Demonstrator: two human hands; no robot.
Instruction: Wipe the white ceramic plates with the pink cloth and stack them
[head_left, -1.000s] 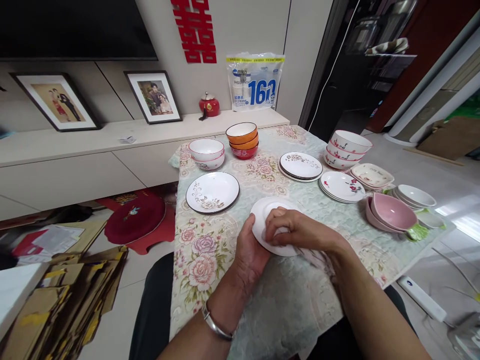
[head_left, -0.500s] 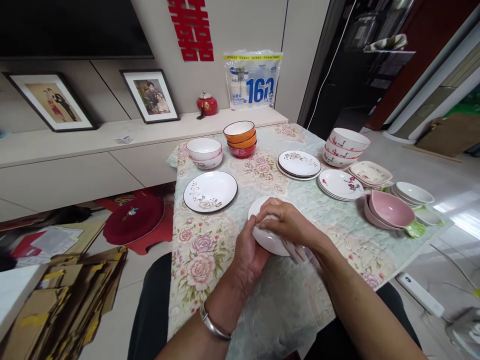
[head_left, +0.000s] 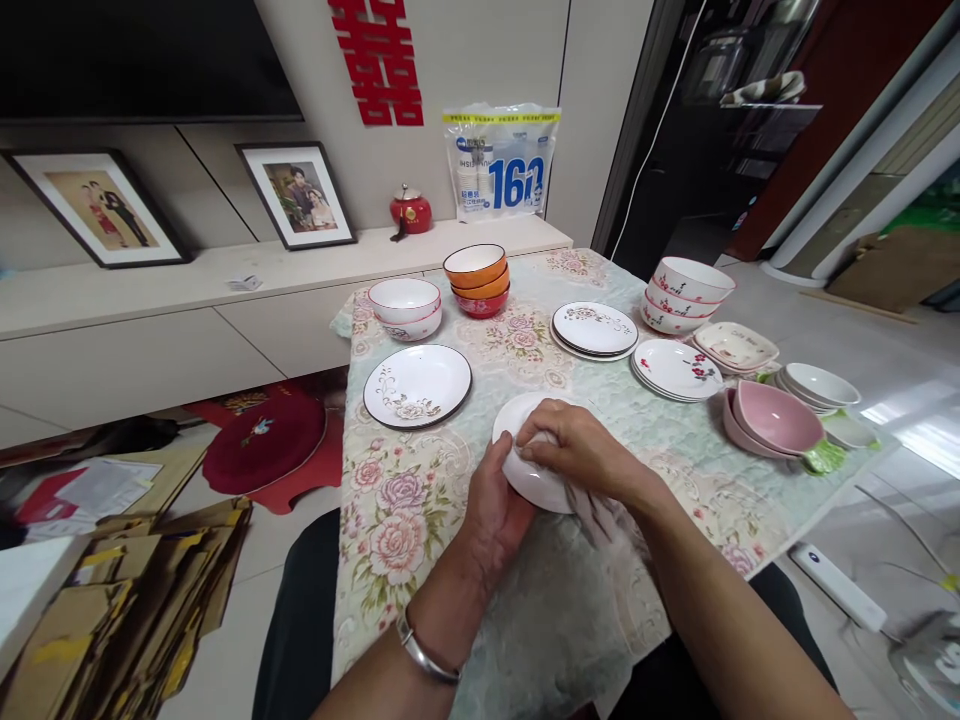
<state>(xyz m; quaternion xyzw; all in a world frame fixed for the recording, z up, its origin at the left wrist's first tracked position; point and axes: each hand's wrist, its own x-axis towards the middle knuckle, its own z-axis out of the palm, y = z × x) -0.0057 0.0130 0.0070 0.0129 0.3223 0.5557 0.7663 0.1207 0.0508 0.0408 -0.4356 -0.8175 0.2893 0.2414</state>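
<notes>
A white plate [head_left: 544,487] is held above the near part of the table by my left hand [head_left: 496,505], thumb over its rim and fingers beneath. My right hand [head_left: 577,447] is closed on a pale cloth [head_left: 596,515] and presses it against the plate's face. Part of the cloth hangs down past the plate's right side. Just left of my hands lies a dark-rimmed plate [head_left: 418,385] with a brown flower pattern. Beyond them, similar patterned plates [head_left: 595,328] are stacked.
White bowls [head_left: 405,305] and orange and red bowls [head_left: 478,280] stand at the back of the flowered tablecloth [head_left: 397,535]. To the right are flowered plates [head_left: 677,368], tall bowls [head_left: 688,293], pink bowls [head_left: 776,418] and small white bowls [head_left: 821,385]. Flattened cardboard [head_left: 127,600] lies on the floor at left.
My right hand and the cloth have shifted very slightly over the plate. My left hand keeps the same hold. The whole view has moved a little.
</notes>
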